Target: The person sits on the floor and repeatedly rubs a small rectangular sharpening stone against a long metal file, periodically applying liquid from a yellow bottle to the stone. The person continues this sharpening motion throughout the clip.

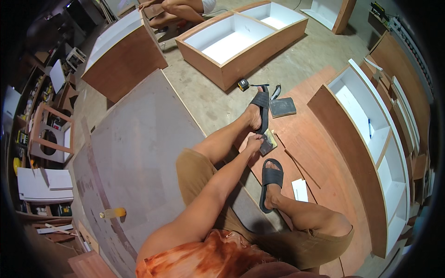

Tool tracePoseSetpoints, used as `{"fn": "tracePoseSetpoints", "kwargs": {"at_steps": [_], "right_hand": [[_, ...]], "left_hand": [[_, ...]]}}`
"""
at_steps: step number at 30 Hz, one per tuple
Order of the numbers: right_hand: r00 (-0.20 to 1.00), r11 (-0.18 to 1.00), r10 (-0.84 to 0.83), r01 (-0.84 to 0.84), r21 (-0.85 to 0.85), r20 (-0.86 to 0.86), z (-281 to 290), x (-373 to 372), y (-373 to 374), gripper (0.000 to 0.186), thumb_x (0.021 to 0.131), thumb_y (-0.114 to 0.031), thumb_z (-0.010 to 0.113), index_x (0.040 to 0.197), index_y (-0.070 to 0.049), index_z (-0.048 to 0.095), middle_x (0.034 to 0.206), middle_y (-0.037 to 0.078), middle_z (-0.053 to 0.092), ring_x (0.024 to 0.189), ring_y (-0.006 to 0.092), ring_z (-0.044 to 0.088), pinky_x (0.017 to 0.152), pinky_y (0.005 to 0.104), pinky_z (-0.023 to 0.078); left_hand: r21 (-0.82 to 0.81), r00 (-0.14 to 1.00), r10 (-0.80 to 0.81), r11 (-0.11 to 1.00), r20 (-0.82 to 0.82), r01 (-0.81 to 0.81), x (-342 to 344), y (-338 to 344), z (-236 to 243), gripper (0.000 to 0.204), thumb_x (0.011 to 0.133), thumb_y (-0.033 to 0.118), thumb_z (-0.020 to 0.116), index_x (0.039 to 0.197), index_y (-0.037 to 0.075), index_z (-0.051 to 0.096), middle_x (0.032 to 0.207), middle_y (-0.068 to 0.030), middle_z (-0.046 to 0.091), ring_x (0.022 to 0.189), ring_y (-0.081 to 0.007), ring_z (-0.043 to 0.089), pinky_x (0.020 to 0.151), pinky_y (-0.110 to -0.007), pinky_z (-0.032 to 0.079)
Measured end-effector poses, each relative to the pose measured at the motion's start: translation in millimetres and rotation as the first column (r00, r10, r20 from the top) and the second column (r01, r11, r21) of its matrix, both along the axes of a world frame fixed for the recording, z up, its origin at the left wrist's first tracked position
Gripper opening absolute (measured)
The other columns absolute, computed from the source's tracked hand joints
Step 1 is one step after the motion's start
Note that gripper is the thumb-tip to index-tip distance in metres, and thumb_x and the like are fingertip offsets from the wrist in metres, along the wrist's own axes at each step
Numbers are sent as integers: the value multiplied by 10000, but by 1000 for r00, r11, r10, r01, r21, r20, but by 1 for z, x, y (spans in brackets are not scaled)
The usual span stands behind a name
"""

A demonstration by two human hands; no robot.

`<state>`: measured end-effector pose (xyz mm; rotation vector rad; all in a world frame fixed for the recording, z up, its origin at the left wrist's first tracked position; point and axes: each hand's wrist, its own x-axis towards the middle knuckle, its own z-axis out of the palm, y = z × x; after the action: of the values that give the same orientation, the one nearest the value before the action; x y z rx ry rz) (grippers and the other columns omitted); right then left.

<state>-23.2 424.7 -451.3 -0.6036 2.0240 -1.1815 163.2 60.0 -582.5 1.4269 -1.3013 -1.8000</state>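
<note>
My left arm reaches down between my legs to the reddish-brown wooden sheet on the floor. There my left hand is closed, its fingers at the edge of a small dark square piece with a pale yellow patch. The piece lies beside my sandalled left foot; its kind does not show clearly. A dark grey flat block rests farther out, with a small dark-and-silver tool just beyond it. My right hand does not show.
A tape measure lies near a white-lined wooden cabinet box. Another compartmented box holds a blue pen. A yellowish bottle lies on the grey panel. Another person crouches at the far left.
</note>
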Motion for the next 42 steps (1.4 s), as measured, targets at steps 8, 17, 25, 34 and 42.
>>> {"fn": "tracePoseSetpoints", "kwargs": {"at_steps": [8,17,25,34,42], "right_hand": [[1000,1000,3,-3,-15,26,3,7,3,500,770,-131,784,1213,26,616,1053,157,680,964,215,630,890,358,500],[996,996,84,-84,-35,1,7,-32,-6,472,757,-88,797,1183,36,635,1000,156,711,918,200,654,865,338,519],[841,910,398,-414,37,-366,0,-73,-116,454,749,-93,792,1144,65,634,993,185,730,935,237,691,847,357,531],[943,949,314,-315,4,-114,-9,-54,-120,474,768,-40,783,1195,65,608,1079,113,699,980,180,647,908,324,521],[926,934,352,-357,-12,-140,-50,-85,-59,665,805,-182,816,1358,54,531,1247,216,654,1174,280,608,1044,396,454]], "left_hand": [[106,996,78,992,-45,-73,20,-2,-40,458,884,-43,650,1340,-10,613,1121,-111,714,981,-197,681,873,-300,548],[-672,876,222,726,428,145,-23,27,25,524,868,203,743,1329,-7,613,1324,-238,614,1160,-398,620,1033,-443,482],[237,834,-18,955,-552,178,-50,32,90,731,975,627,562,1414,45,509,1075,-140,669,876,-199,692,721,-332,592],[189,845,-137,945,-517,268,-44,58,89,392,1023,391,625,1253,74,609,1008,-48,706,840,-151,683,745,-334,613],[395,832,-377,748,-408,533,-62,104,66,257,1031,305,623,1163,86,642,1028,-30,708,844,-126,662,712,-272,563]]}}
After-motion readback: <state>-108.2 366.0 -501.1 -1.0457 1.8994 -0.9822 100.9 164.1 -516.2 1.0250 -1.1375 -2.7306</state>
